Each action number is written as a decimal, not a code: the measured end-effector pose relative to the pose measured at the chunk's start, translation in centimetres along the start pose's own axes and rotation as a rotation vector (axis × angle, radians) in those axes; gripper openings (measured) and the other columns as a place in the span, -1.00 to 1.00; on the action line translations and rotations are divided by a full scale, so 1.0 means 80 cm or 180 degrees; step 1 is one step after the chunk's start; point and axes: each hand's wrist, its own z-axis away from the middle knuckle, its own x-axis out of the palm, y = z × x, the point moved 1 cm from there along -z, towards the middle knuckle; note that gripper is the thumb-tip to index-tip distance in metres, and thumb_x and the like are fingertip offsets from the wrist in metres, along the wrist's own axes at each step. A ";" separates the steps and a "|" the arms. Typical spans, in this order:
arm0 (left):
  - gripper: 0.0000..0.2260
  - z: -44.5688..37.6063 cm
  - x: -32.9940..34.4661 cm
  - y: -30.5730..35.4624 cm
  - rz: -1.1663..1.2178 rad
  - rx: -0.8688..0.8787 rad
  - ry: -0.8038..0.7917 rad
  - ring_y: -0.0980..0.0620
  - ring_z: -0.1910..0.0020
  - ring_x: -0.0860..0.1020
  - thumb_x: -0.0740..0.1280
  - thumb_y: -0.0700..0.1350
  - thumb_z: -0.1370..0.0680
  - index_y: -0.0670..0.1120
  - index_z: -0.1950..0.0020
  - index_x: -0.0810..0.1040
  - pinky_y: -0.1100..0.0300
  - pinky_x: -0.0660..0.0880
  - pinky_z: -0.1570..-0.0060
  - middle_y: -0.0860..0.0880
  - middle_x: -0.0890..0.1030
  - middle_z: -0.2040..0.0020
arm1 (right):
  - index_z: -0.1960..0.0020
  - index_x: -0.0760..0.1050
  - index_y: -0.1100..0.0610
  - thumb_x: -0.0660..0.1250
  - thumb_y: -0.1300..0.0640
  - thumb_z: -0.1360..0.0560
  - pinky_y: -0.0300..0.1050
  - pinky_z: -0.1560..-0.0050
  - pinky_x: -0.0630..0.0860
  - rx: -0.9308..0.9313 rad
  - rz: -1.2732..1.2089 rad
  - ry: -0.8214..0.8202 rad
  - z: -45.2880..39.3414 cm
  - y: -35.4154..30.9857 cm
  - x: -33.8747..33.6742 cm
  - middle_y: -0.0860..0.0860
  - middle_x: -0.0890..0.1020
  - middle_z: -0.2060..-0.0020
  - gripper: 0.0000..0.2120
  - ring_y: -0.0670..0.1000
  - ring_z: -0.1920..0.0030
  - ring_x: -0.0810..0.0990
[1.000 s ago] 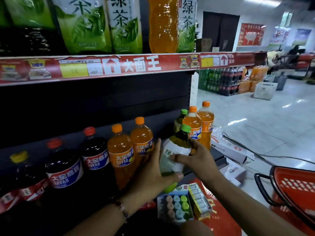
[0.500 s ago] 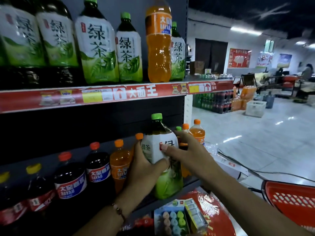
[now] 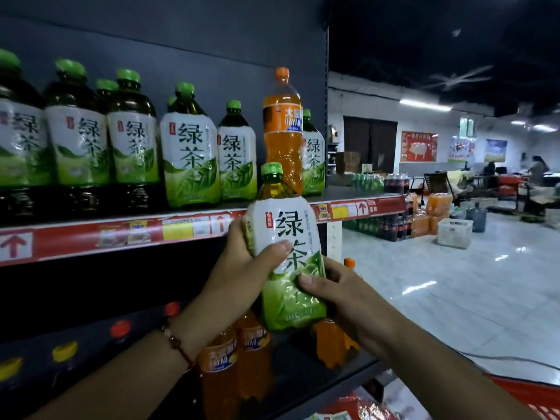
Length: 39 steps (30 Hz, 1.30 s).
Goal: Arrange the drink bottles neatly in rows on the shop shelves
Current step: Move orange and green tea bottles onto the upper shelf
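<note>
You hold a green tea bottle upright at centre frame, in front of the red shelf edge. Your left hand wraps its left side, thumb across the label; your right hand grips the lower right, thumb on the green part. Both forearms rise from the bottom corners. Behind its cap stands an orange bottle among tea bottles on the upper shelf. More orange bottles stand below.

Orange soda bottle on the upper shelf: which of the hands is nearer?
Left. The left hand grips the green tea bottle just below the orange soda bottle; the right hand holds it lower down.
</note>
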 end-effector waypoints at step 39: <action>-0.22 -0.206 -0.081 0.128 -0.5509 0.1617 0.0233 -0.13 -0.53 0.18 0.32 0.33 -0.46 -0.09 -0.52 0.21 -0.12 0.03 -0.52 -0.12 0.28 -0.52 | -0.39 0.42 0.02 0.34 -0.04 -0.55 -0.02 -0.20 0.51 -0.1189 0.3910 0.1514 -0.184 -0.134 0.024 0.00 0.52 -0.26 -0.57 0.04 -0.17 0.53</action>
